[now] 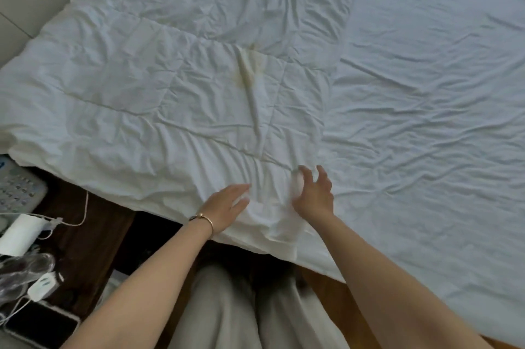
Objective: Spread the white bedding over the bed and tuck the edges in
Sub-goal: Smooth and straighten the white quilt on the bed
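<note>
A white quilted duvet (159, 87) lies crumpled over the left half of the bed, with a yellowish stain near its middle. To its right the wrinkled white sheet (426, 110) covers the mattress. My left hand (227, 205), wearing a thin bangle, rests flat with straight fingers on the duvet's near edge. Close beside it, my right hand (314, 192) hovers with spread, slightly bent fingers over the duvet's near right corner, its fingertips touching the fabric. Neither hand holds cloth.
A dark wooden bedside table (85, 238) stands at the left with a keypad phone (20, 189), a white roll (22, 230), chargers with cables (42, 287) and a dark phone (42, 327). Wooden floor (326, 289) shows below the bed edge, beside my legs.
</note>
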A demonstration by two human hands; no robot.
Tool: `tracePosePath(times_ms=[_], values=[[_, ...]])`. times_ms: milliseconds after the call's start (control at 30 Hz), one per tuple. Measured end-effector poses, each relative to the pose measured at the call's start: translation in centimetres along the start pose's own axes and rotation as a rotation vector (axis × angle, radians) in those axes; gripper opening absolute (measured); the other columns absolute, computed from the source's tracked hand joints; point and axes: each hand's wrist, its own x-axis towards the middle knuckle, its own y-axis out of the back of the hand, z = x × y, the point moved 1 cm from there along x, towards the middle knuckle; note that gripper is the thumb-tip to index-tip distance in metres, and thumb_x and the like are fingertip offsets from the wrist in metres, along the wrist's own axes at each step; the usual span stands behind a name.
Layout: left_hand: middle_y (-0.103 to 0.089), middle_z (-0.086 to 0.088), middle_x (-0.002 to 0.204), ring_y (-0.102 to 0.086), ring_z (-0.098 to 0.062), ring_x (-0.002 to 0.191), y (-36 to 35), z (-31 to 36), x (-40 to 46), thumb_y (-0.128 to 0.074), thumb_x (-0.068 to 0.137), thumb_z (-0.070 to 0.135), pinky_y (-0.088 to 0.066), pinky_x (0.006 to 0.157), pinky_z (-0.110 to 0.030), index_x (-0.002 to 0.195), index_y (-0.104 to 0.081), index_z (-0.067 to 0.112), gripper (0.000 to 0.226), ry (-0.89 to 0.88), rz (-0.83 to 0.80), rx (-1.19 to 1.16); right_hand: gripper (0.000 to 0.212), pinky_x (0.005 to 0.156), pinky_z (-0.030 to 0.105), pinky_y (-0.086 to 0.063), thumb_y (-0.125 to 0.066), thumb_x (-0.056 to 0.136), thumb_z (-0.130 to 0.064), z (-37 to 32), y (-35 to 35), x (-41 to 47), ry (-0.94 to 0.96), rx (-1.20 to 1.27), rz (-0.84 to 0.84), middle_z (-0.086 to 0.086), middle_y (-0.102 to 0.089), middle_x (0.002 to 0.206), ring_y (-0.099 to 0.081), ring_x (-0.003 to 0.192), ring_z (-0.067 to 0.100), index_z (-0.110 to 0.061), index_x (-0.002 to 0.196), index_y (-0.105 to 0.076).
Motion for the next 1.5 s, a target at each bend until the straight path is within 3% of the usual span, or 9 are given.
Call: tracePosePath(times_ms=[67, 167, 633, 800, 900, 1033, 1167, 1333, 1500], values=[[-0.024, 0.004, 0.158, -0.021, -0.017, 0.144, 2.2, -0.4, 1.6, -0.036, 0.102, 0.041, -0.021, 0.116, -0.033, 0.149, -0.03, 0.032, 0.048, 0.072, 0.131, 0.133, 0.07, 0.117, 0.043, -0.023, -0.053, 0.09, -0.017, -2.3, 1.3, 1.2, 0.254, -0.14, 0.005, -0.003, -0.002, 0.163, -0.004, 0.149, 0.024, -0.037, 0.15, -0.022], [0.001, 0.002, 0.162, 0.001, -0.019, 0.149, 5.0, -2.1, 4.1, -0.029, 0.101, 0.047, -0.013, 0.116, -0.039, 0.151, -0.014, 0.04, 0.053, 0.266, 0.056, 0.323, 0.067, 0.119, 0.043, -0.017, -0.049, 0.096, -0.024, -6.2, 0.9, 3.3, 0.449, -0.299, -0.185, -0.006, -0.005, 0.163, -0.004, 0.15, 0.021, -0.038, 0.153, -0.018], [0.026, 0.007, 0.157, 0.023, -0.016, 0.145, 18.1, -22.8, 4.5, -0.014, 0.094, 0.067, 0.01, 0.117, -0.045, 0.148, 0.017, 0.042, 0.067, 0.584, 0.21, 0.19, 0.059, 0.118, 0.053, -0.005, -0.036, 0.102, -0.04, -29.0, -9.0, 10.6, 0.646, -0.539, -0.298, -0.004, 0.009, 0.163, 0.009, 0.15, 0.024, -0.039, 0.154, -0.008], [0.029, 0.006, 0.156, 0.024, -0.011, 0.144, 25.2, -31.7, 3.9, -0.021, 0.086, 0.077, -0.008, 0.114, -0.037, 0.151, 0.016, 0.035, 0.085, 0.714, 0.396, 0.092, 0.059, 0.118, 0.051, -0.004, -0.036, 0.102, -0.042, -39.2, -12.3, 13.4, 0.772, -0.618, -0.328, -0.004, 0.011, 0.163, 0.009, 0.15, 0.023, -0.042, 0.153, -0.006], [0.022, 0.001, 0.159, 0.018, -0.016, 0.146, 28.2, -33.0, 3.5, -0.034, 0.082, 0.078, -0.018, 0.107, -0.04, 0.153, 0.009, 0.03, 0.096, 0.735, 0.674, 0.166, 0.061, 0.118, 0.052, -0.006, -0.039, 0.101, -0.042, -42.7, -13.7, 13.7, 0.796, -0.687, -0.392, -0.005, 0.011, 0.163, 0.009, 0.15, 0.022, -0.045, 0.153, -0.007], [0.014, -0.014, 0.16, 0.01, -0.032, 0.147, 32.6, -36.0, 1.6, -0.056, 0.064, 0.083, -0.008, 0.112, -0.054, 0.153, 0.007, 0.024, 0.124, 1.018, 1.005, -0.227, 0.062, 0.117, 0.051, -0.008, -0.041, 0.099, -0.041, -44.1, -14.1, 14.3, 0.756, -0.758, -0.468, -0.006, 0.01, 0.163, 0.008, 0.15, 0.02, -0.049, 0.151, -0.008], [-0.006, -0.017, 0.159, -0.014, -0.037, 0.145, 34.9, -38.2, 0.3, -0.073, 0.052, 0.078, -0.014, 0.116, -0.055, 0.151, 0.015, 0.012, 0.148, 1.18, 0.927, -0.816, 0.063, 0.118, 0.049, -0.007, -0.042, 0.099, -0.04, -44.2, -13.4, 14.2, 0.733, -0.761, -0.509, -0.007, 0.012, 0.163, 0.009, 0.15, 0.017, -0.051, 0.151, -0.007], [-0.054, -0.008, 0.134, -0.054, -0.027, 0.121, 36.0, -37.2, 1.4, -0.083, 0.065, 0.05, -0.042, 0.096, -0.028, 0.135, -0.046, 0.004, 0.092, 0.931, 1.139, -1.122, 0.064, 0.12, 0.046, -0.007, -0.045, 0.099, -0.035, -44.3, -12.7, 13.4, 0.676, -0.75, -0.592, -0.008, 0.014, 0.162, 0.007, 0.15, 0.016, -0.05, 0.151, -0.011], [-0.044, -0.009, 0.139, -0.051, -0.027, 0.12, 39.4, -34.8, 1.3, -0.078, 0.052, 0.018, -0.044, 0.1, -0.031, 0.101, -0.064, 0.021, 0.052, 0.609, 1.31, -0.814, 0.062, 0.121, 0.046, -0.003, -0.043, 0.102, -0.027, -43.1, -10.6, 12.5, 0.659, -0.75, -0.694, -0.006, 0.013, 0.163, 0.006, 0.15, 0.017, -0.042, 0.153, -0.012]])
